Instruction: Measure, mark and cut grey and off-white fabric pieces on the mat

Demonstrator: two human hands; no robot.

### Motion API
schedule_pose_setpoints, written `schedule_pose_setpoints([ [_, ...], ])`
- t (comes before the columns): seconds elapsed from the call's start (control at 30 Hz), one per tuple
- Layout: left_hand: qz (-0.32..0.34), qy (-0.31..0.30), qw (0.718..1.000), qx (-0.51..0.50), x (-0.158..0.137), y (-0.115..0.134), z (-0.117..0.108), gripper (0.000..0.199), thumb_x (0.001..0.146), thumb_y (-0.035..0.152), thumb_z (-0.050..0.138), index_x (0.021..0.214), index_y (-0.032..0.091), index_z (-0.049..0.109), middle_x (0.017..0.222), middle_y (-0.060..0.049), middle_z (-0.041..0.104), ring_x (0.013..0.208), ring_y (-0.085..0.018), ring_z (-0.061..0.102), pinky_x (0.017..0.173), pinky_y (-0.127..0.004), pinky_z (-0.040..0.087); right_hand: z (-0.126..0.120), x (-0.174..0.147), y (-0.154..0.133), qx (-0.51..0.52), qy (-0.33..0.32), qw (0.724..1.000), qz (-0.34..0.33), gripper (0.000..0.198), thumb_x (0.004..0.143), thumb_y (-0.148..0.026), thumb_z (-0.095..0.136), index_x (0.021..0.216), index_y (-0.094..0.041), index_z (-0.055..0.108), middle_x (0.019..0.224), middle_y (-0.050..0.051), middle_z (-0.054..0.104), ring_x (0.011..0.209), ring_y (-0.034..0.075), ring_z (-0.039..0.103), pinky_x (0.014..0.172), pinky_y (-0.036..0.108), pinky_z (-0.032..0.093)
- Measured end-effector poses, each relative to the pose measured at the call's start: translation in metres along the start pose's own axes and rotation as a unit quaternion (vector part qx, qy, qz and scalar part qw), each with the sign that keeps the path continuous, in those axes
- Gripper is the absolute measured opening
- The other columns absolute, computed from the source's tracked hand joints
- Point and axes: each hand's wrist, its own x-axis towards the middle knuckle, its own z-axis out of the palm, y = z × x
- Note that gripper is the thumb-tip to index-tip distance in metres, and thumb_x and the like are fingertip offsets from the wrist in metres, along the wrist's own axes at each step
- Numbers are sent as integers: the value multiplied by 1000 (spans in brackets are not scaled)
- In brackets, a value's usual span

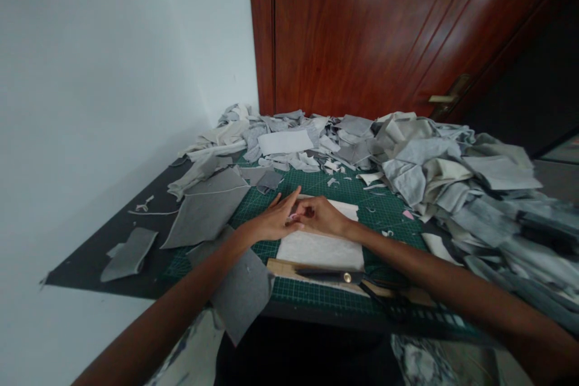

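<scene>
Over a piece of white fabric (319, 248) on the green cutting mat, my two hands meet. My left hand (274, 221) has its fingers stretched out, with the thumb near my right fingertips. My right hand (324, 216) is bent in a pinch on a small pink piece (294, 216), mostly hidden between the hands; its kind is unclear. Just below the fabric, black-handled scissors (330, 275) lie across a wooden ruler (280, 266). A grey fabric piece (246, 292) sits under my left forearm and hangs over the table's front edge.
Heaped grey and white fabric scraps (425, 157) line the back and right of the cutting mat (316, 180). Larger grey pieces (205, 208) lie at left, beside a folded scrap (131, 253). A pink bit (408, 215) lies at right. A white wall and wooden door (353, 36) stand behind.
</scene>
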Motion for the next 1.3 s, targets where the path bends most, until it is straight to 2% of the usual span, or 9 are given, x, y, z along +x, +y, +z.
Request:
schedule_pose_setpoints([
  [0.13, 0, 2, 1000, -11, 0, 1, 0, 107, 93, 40, 61, 165, 16, -14, 172, -18, 21, 160, -27, 22, 130, -55, 2, 4, 11, 0, 6, -21, 1000, -7, 15, 86, -27, 69, 77, -14, 71, 71, 0, 67, 61, 10, 52, 60, 22, 40],
  [0.3, 7, 6, 1000, 0, 0, 0, 0, 104, 95, 44, 60, 165, 18, -13, 173, -18, 14, 159, -29, 22, 130, -55, 4, 0, 13, -1, 12, -45, 999, -11, 19, 85, -29, 69, 74, -14, 70, 72, 1, 69, 63, 12, 55, 62, 24, 42],
  [0.47, 6, -8, 1000, 5, 1, -2, -1, 96, 97, 44, 56, 166, 18, -6, 174, -17, 11, 161, -30, 13, 130, -55, 3, -15, -1, -3, -26, -39, 999, -21, 24, 89, -34, 67, 75, -15, 70, 74, 1, 69, 65, 12, 55, 62, 24, 41],
  [0.63, 27, -2, 1000, 1, 0, -3, 0, 89, 100, 48, 54, 167, 20, 2, 171, -17, 24, 161, -31, 12, 129, -57, 4, -34, -27, 1, -57, -36, 998, 17, 34, 91, -43, 67, 75, -15, 72, 72, 2, 69, 65, 12, 55, 61, 24, 41],
  [0.8, 36, -2, 999, -2, 0, -1, -1, 85, 100, 43, 55, 166, 23, 5, 169, -14, 32, 161, -30, 13, 129, -58, 4, -59, -60, 3, -72, -34, 994, 79, 42, 92, -53, 65, 78, -15, 76, 76, 5, 73, 68, 14, 60, 62, 24, 42],
  [0.97, 40, -1, 999, 10, 0, -4, -1, 76, 101, 44, 54, 165, 25, 17, 172, -13, 23, 161, -32, 13, 128, -60, 4, -90, -88, 7, -165, -61, 981, 86, 41, 93, -53, 65, 78, -17, 77, 72, 5, 71, 64, 14, 57, 58, 25, 38],
  [1.07, 45, -1, 999, 11, 0, -5, -2, 77, 101, 45, 55, 165, 24, 17, 172, -15, 24, 161, -33, 13, 128, -60, 4, -110, -105, 13, -204, -69, 972, 89, 42, 92, -55, 64, 78, -18, 77, 72, 6, 72, 63, 15, 58, 57, 26, 39],
  [1.23, 40, -2, 999, 10, 0, -4, -3, 76, 101, 45, 53, 164, 23, 17, 171, -15, 26, 161, -33, 13, 128, -59, 5, -151, -137, 25, -310, -105, 937, 122, 29, 93, -44, 64, 83, -21, 79, 85, 9, 78, 75, 22, 70, 69, 31, 49],
  [1.3, 36, -3, 999, 7, 0, -3, -4, 77, 101, 46, 52, 164, 23, 16, 171, -15, 27, 161, -33, 13, 128, -60, 4, -165, -148, 30, -368, -87, 913, 150, 22, 94, -36, 62, 91, -23, 80, 94, 9, 79, 85, 25, 73, 77, 34, 54],
])
